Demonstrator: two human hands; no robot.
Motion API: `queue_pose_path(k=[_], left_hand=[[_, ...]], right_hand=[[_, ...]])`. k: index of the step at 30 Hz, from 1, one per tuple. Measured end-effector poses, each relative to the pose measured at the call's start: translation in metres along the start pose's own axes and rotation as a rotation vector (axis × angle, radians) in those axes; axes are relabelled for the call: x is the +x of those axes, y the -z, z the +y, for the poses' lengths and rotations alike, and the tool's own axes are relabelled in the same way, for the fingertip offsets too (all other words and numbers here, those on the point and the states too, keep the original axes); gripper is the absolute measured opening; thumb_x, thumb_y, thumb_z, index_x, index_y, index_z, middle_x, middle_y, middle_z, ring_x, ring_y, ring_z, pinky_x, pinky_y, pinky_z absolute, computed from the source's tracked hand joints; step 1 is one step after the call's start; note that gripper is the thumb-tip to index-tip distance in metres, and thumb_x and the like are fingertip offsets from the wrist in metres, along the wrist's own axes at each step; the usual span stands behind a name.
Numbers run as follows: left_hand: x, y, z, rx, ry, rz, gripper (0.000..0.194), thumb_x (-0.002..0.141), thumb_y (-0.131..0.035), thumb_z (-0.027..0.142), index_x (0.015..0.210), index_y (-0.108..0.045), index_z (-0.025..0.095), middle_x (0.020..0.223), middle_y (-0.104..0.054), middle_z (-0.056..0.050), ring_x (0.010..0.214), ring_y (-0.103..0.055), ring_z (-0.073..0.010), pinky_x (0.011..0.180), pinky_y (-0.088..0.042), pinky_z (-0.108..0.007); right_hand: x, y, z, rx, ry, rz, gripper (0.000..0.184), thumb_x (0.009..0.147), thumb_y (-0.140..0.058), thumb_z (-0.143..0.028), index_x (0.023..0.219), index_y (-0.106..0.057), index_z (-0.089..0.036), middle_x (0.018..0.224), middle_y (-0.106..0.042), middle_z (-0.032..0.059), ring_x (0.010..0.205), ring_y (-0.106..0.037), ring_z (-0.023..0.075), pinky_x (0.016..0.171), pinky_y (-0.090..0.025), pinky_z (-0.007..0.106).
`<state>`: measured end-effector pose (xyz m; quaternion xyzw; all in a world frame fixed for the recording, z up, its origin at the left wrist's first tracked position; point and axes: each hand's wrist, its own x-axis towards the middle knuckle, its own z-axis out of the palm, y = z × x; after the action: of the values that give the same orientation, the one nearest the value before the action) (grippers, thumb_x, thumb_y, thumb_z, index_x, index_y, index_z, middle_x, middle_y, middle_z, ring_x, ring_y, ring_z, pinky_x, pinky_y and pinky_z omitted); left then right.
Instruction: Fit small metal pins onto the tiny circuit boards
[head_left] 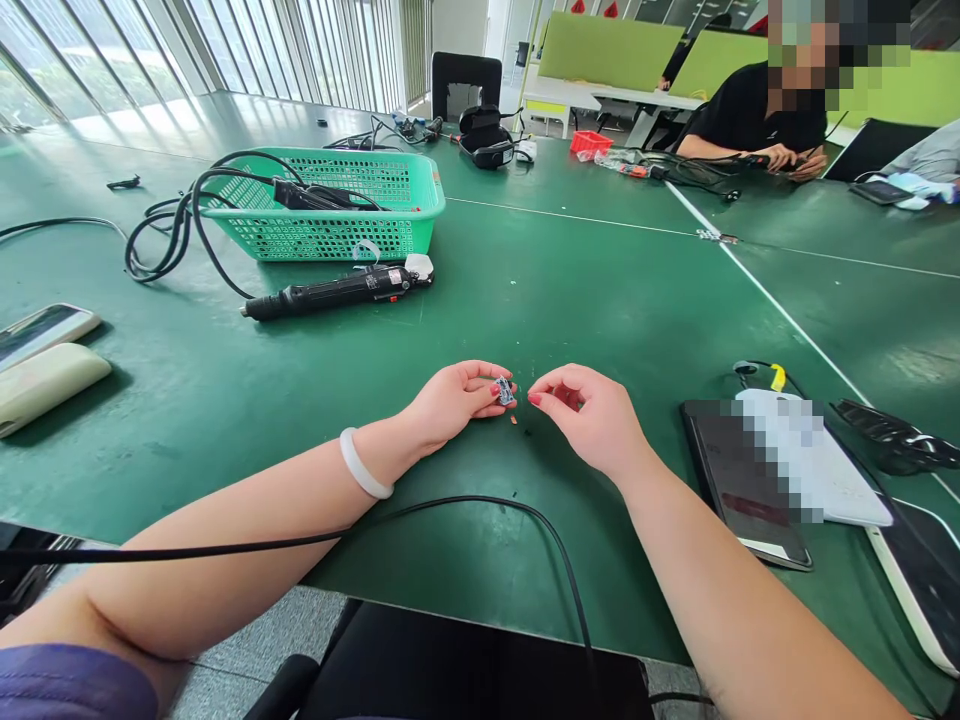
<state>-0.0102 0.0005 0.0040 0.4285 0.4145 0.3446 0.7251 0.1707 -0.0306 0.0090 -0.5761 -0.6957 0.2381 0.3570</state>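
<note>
Component [505, 391], just one, is held in left hand [448, 405].

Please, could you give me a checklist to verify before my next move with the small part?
1. Small part held in left hand: ok, at the fingertips.
2. Right hand apart from the part: ok.
3. Anything pinched in right hand: cannot tell.
4. No loose bits near hands: not ok, tiny orange piece on the table.
5. Black corded tool set down: ok, beside green basket.
</note>
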Motion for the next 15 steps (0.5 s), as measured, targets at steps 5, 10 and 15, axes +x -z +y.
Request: queue_pose_path(k=[5,10,15], left_hand=[[-0.001,-0.002,0.000,0.047,-0.006,-0.098,0.013,0.078,-0.066,0.015,0.088,-0.058,0.012,0.076,-0.068,-0.003,0.073,-0.065,-0.0091,0.081,-0.050,-0.029],[-0.001,-0.003,0.000,0.062,-0.008,-0.122,0.012,0.079,-0.065,0.015,0.087,-0.058,0.012,0.077,-0.068,-0.003,0.075,-0.064,-0.0090,0.080,-0.050,-0.028],[-0.002,-0.003,0.000,0.066,-0.021,-0.120,0.014,0.075,-0.068,0.015,0.084,-0.058,0.012,0.076,-0.067,-0.003,0.075,-0.063,-0.0093,0.080,-0.050,-0.029]], right_hand=[[-0.004,-0.012,-0.011,0.173,-0.016,0.035,0.013,0.078,-0.062,-0.032,0.071,-0.064,-0.021,0.074,-0.063,0.0007,0.064,-0.052,0.0126,0.060,-0.042,0.027],[-0.006,-0.013,-0.016,0.093,0.076,0.093,0.013,0.082,-0.057,-0.025,0.072,-0.064,-0.021,0.076,-0.063,0.0015,0.066,-0.053,0.0134,0.058,-0.041,0.027],[-0.008,-0.011,-0.017,-0.024,0.108,0.096,0.014,0.082,-0.055,-0.023,0.072,-0.065,-0.021,0.078,-0.064,0.0026,0.067,-0.054,0.0144,0.058,-0.042,0.028]])
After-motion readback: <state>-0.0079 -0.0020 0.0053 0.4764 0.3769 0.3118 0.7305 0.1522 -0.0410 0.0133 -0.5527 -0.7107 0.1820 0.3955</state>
